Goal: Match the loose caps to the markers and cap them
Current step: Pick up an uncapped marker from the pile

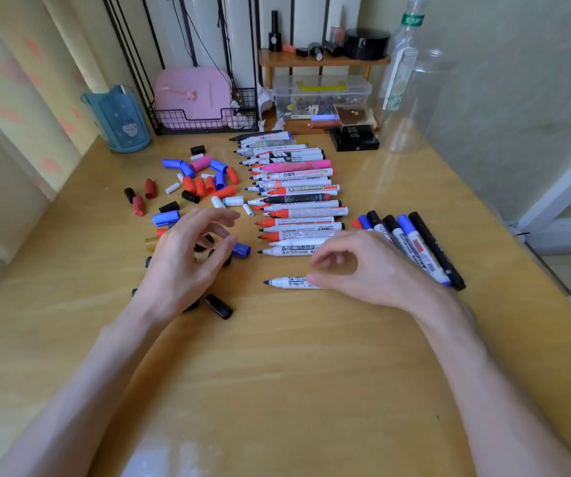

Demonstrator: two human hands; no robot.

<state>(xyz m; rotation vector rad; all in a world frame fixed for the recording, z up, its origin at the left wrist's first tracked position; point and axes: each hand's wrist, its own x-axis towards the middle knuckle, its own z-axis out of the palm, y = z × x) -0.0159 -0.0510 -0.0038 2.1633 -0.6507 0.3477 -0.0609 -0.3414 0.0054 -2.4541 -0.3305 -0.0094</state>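
- R hand (366, 266), centre-right of frame: fingers curled over rear of a black-tipped whiteboard marker (287, 282), thumb tip against barrel. Looks like a pinch; edges blurred.
- Marker lies on wooden table (294, 373) just below the row of uncapped markers (297, 201), apart from it. Long axis runs left-right; bare tip points frame-left.
- L hand (187, 259), centre-left: fingers spread and loosely bent, nothing held. Hovers over several black caps, partly hidden beneath it.
- One black cap (218, 306) in plain sight, lower-left of marker tip, just below L wrist. Blue cap (241, 250) beside L fingertips: wrong colour, by my assessment.
- Key relation: tip faces L hand and the black caps, so L hand is nearer; the cap would need its open end turned frame-right.
- Capped markers (425, 249) laid right of R hand. More loose caps (201, 180) upper-left of centre.
- Assessment: task partly done; most markers uncapped.
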